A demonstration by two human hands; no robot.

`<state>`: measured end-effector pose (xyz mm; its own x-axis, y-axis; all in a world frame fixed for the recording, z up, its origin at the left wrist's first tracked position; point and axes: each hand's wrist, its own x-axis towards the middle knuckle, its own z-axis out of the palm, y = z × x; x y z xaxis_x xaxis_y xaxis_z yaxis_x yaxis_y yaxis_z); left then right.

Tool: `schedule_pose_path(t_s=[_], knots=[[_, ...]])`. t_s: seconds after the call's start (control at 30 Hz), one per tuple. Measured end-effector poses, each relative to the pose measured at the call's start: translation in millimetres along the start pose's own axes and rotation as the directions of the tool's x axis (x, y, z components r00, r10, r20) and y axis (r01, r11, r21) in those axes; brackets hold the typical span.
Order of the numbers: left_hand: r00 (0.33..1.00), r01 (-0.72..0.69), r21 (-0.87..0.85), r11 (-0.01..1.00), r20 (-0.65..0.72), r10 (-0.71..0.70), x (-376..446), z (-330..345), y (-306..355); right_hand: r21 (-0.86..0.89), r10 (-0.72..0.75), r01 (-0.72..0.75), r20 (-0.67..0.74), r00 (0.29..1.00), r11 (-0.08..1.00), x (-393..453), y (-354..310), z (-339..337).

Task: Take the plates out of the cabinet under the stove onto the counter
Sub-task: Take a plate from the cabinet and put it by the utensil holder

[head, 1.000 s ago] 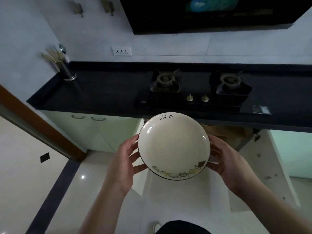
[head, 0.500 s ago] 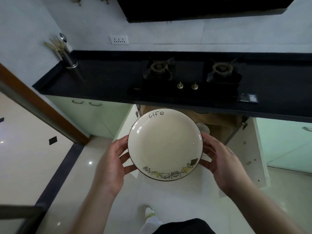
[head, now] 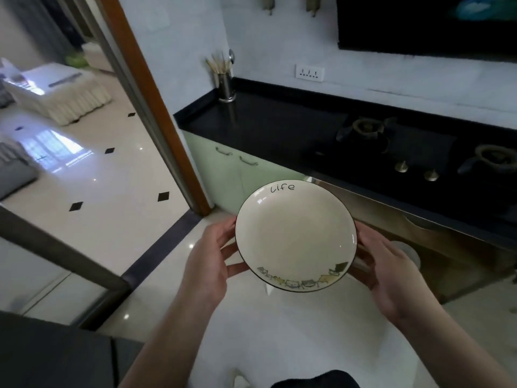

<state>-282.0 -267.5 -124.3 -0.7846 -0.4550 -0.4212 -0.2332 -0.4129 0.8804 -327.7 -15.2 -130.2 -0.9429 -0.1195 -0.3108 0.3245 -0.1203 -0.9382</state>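
Plate (head: 293, 233) being held in air, left grip (head: 208, 264) clasping rim at 9 o'clock, right grip (head: 391, 278) clasping at 3; black worktop (head: 265, 127) lying at 12.

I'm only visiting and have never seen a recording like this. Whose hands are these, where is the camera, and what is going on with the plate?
There is no machine here. A person wears a wide-angle camera on the head, looking forward and down, so you see their own two hands. The left hand and the right hand hold a cream plate by its opposite edges, in the air in front of the black counter. The plate has "Life" written on it and small cartoon figures along its near rim. On the counter sit a gas stove and, at the far left corner, a metal cup of utensils. Below the stove the cabinet stands open; something pale and round shows inside, too unclear to name.
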Motion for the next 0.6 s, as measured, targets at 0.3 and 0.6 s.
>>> schedule_pose_path(t_s=[0.3,0.6], knots=[[1.000,-0.021,-0.004,1.000,-0.010,0.021,58,-108,54,-0.058,0.016,-0.013,0.052,0.999,0.998,48,7,136],[1.000,0.003,-0.027,1.000,-0.005,-0.004,114,-155,86,-0.042,0.031,-0.026,0.108,0.994,0.999,90,12,198]])
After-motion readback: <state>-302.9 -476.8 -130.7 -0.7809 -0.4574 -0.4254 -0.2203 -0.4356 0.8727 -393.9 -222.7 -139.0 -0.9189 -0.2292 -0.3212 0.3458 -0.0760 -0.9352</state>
